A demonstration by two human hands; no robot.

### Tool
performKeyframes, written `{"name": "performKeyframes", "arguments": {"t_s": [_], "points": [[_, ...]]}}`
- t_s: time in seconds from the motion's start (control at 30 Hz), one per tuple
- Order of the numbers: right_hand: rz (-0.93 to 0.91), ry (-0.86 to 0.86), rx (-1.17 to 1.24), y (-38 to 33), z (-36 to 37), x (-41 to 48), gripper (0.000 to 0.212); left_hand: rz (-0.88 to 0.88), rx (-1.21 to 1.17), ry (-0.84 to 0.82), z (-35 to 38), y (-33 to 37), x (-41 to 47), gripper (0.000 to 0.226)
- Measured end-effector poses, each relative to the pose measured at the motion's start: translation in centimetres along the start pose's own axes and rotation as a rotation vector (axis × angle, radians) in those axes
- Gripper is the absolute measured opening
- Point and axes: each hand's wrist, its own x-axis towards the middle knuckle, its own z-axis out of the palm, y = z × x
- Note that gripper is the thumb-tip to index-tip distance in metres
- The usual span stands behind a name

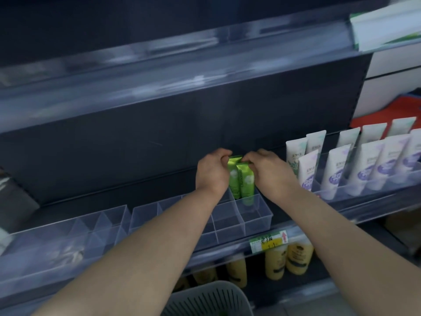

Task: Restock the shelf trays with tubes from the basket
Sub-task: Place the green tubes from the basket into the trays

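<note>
- Both hands are up at the middle of the frame, working on two green tubes (238, 181) that stand upright, cap down.
- The tubes sit side by side, touching, in a back compartment at the right end of the clear divided tray (262, 221). The tray sits on the shelf (227, 250).
- Left hand (213, 172): fingers curled in, pinching the crimped top edge of the tubes from the left side.
- Right hand (268, 172): same deal from the right, fingertips curled and pinching the tops. Honestly can't tell which finger is on which tube, it's a bit blurry there.
- The tray compartments in front of the tubes and to their left show nothing inside.
- There's a second clear divided tray (107, 221) further left on the same shelf.
- To the right, a separate tray is packed with white and purple tubes (337, 172), all upright in rows.
- The grey basket (211, 297) is at the bottom centre of the frame, below the arms, only its rim and slotted wall showing.
- A yellow and green price label (268, 241) is stuck on the shelf edge, with yellow bottles (296, 258) on the shelf below it.
</note>
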Motion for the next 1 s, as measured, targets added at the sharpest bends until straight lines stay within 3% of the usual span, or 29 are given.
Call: {"name": "performKeyframes", "arguments": {"t_s": [0.3, 0.47, 0.77, 0.9, 1.0], "points": [[-0.121, 0.222, -0.101, -1.8, -0.5, -2.3, 0.031, 0.129, 0.083, 0.062, -2.4, 0.2, -2.3, 0.028], [-0.181, 0.267, -0.165, -3.1, 0.3, -6.1, 0.033, 0.245, 0.308, 0.03, -4.5, -1.4, -5.9, 0.027], [-0.219, 0.066, -0.146, -6.8, 6.4, -15.2, 0.023, 0.413, 0.496, -0.075, -8.2, -7.5, -16.3, 0.024], [-0.223, -0.083, -0.098, -8.3, 9.7, -19.3, 0.029, 0.354, 0.465, -0.133, -8.6, -10.8, -21.6, 0.019], [-0.237, -0.354, -0.122, -9.4, 12.5, -22.1, 0.035, 0.16, 0.433, -0.213, -8.0, -14.2, -25.4, 0.019]]}}
